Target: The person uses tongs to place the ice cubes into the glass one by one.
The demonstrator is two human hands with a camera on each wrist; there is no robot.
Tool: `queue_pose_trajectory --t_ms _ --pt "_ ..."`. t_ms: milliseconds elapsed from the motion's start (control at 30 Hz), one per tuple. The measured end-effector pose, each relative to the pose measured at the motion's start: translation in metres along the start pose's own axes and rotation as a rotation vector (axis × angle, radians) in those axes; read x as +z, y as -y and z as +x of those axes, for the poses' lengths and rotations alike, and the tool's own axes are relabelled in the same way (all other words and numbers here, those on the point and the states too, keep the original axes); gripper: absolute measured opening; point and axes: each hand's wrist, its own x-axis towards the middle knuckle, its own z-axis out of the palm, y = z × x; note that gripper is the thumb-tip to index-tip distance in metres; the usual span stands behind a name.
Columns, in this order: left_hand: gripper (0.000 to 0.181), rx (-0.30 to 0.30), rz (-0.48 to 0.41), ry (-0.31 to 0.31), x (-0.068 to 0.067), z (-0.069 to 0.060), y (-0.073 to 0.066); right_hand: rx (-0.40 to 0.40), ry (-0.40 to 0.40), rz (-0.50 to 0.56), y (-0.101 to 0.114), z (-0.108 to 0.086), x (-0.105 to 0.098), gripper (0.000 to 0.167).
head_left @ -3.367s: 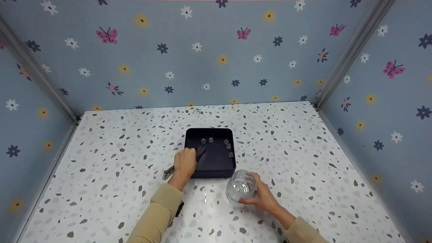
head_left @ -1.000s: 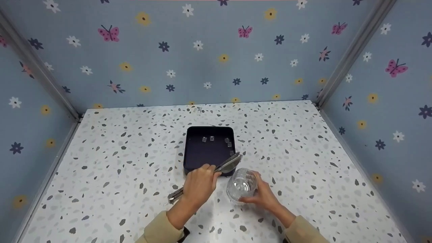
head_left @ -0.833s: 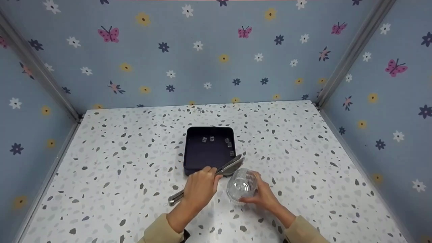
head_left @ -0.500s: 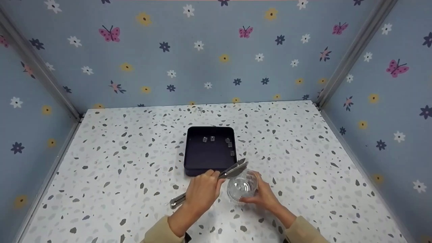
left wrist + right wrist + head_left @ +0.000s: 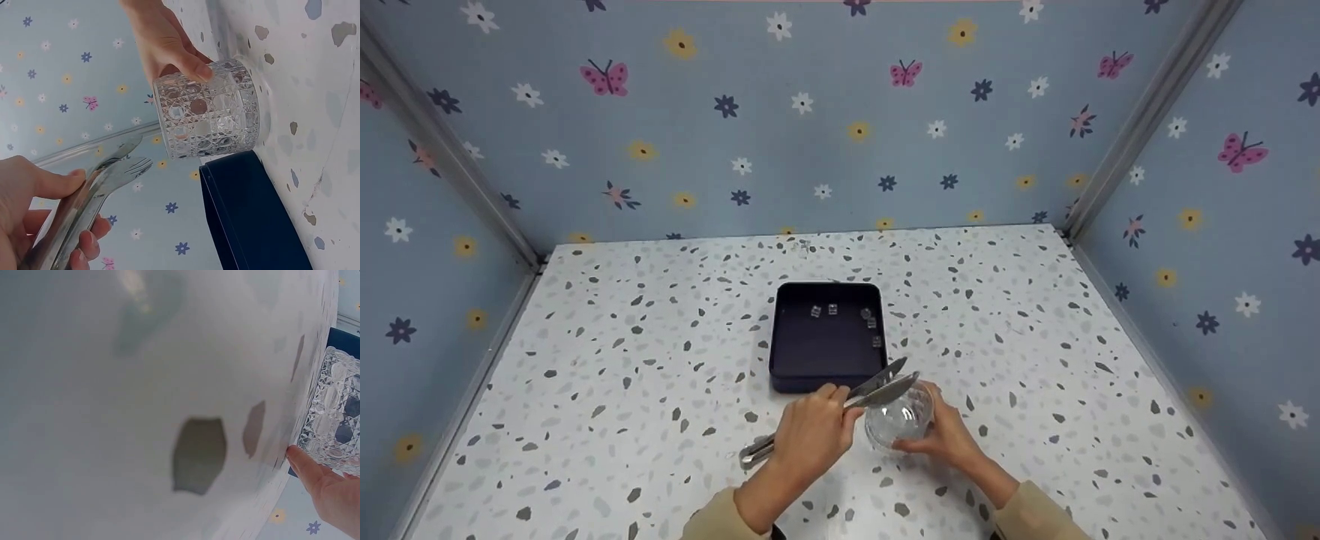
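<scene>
Silver metal tongs point(image 5: 889, 391) have swung from the navy square tray point(image 5: 817, 356) to just above the rim of the clear, faceted glass tumbler point(image 5: 896, 426). Left hand point(image 5: 814, 433): thumb and fingers pinch the tong arms, left of the tumbler, presumably for control; whether the tips grip anything, I can't tell. Right hand point(image 5: 949, 441): thumb and fingers wrap the tumbler, likely steadying it. Transparent cubes point(image 5: 832, 309) lie in the tray beyond the tumbler, apart from all fingers.

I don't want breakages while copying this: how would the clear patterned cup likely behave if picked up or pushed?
The clear cup looks rigid and could be brittle if it is glass, which the pictures can't confirm. Faceted outside, it should give the right hand some grip. Standing upright and looking squat, it would probably slide before tipping under a low push.
</scene>
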Motion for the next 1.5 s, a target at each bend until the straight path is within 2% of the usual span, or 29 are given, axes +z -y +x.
queue_pose_trajectory --t_ms 133,267,467,933,1167,1500 --pt "0.026 -0.017 0.001 -0.007 0.001 -0.001 0.002 0.019 0.008 -0.022 -0.019 0.000 0.004 0.091" --pt "0.029 -0.038 0.000 -0.010 0.003 -0.001 0.004 0.015 0.006 -0.032 -0.023 0.000 0.004 0.091" --pt "0.031 -0.053 0.009 -0.030 0.004 0.000 0.008 -0.001 -0.003 -0.037 -0.024 0.000 0.004 0.091" --pt "0.038 -0.103 0.043 -0.059 0.006 0.007 0.022 0.036 0.004 -0.049 -0.022 0.001 0.003 0.091" --pt "0.041 -0.152 0.048 -0.051 0.009 0.013 0.031 0.057 0.017 -0.038 -0.022 0.002 0.003 0.091" --pt "0.044 -0.184 0.071 -0.045 0.017 0.020 0.047 0.054 0.011 -0.050 -0.022 0.002 0.003 0.091"
